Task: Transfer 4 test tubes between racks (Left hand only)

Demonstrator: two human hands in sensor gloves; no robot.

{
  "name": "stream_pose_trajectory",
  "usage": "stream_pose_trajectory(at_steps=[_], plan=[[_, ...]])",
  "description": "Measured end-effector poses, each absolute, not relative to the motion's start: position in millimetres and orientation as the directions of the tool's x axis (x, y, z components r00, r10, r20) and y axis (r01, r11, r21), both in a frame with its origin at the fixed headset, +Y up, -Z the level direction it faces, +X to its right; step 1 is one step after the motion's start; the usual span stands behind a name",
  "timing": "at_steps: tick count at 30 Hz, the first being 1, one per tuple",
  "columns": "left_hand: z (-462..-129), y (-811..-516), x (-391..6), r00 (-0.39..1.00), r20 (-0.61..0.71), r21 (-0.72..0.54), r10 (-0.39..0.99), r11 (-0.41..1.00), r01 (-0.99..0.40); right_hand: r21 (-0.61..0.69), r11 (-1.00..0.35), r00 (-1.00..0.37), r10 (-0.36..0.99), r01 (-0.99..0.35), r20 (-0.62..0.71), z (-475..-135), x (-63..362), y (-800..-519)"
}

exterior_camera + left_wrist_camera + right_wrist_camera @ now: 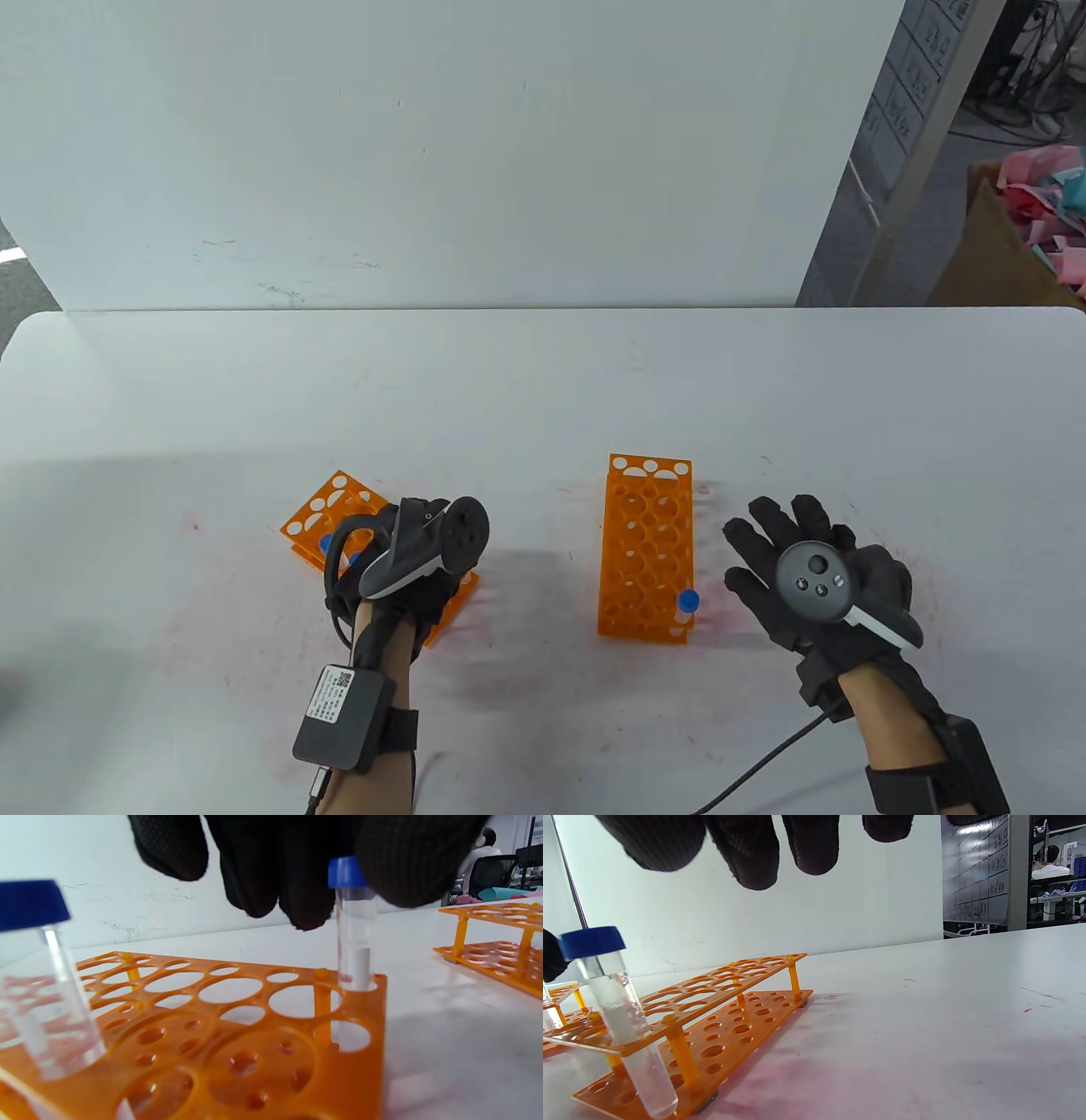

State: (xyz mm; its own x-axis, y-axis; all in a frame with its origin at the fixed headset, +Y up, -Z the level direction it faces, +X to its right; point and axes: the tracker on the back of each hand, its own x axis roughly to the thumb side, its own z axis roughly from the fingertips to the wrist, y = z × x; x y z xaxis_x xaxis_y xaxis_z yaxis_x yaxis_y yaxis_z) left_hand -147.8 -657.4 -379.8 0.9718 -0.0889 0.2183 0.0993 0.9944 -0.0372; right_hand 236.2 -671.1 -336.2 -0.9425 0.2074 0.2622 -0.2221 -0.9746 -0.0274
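Observation:
My left hand (pixel 405 556) hangs over the left orange rack (pixel 335 509). In the left wrist view its fingertips (pixel 307 899) and thumb pinch the blue cap of a clear test tube (pixel 354 942) that stands upright in a corner hole of that rack (pixel 237 1052). A second capped tube (pixel 38 984) stands in the same rack, close to the camera. The right orange rack (pixel 645 543) holds one blue-capped tube (pixel 687 603) at its near right corner; this tube also shows in the right wrist view (pixel 615 1005). My right hand (pixel 789 552) lies open, fingers spread, just right of that rack.
A white board (pixel 424 153) stands along the table's far edge. A cardboard box (pixel 1001 246) with coloured scraps sits beyond the far right corner. Cables trail from both wrists toward the table's near edge.

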Motion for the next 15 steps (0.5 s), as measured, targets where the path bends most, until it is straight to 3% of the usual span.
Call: stream_pose_trajectory(at_steps=[15], plan=[[-380.4, -659.1, -148.7, 0.972, 0.23, -0.043, -0.048, 0.997, 0.06, -0.023, -0.976, -0.943, 0.204, -0.218, 0.263, -335.7, 236.3, -670.9]])
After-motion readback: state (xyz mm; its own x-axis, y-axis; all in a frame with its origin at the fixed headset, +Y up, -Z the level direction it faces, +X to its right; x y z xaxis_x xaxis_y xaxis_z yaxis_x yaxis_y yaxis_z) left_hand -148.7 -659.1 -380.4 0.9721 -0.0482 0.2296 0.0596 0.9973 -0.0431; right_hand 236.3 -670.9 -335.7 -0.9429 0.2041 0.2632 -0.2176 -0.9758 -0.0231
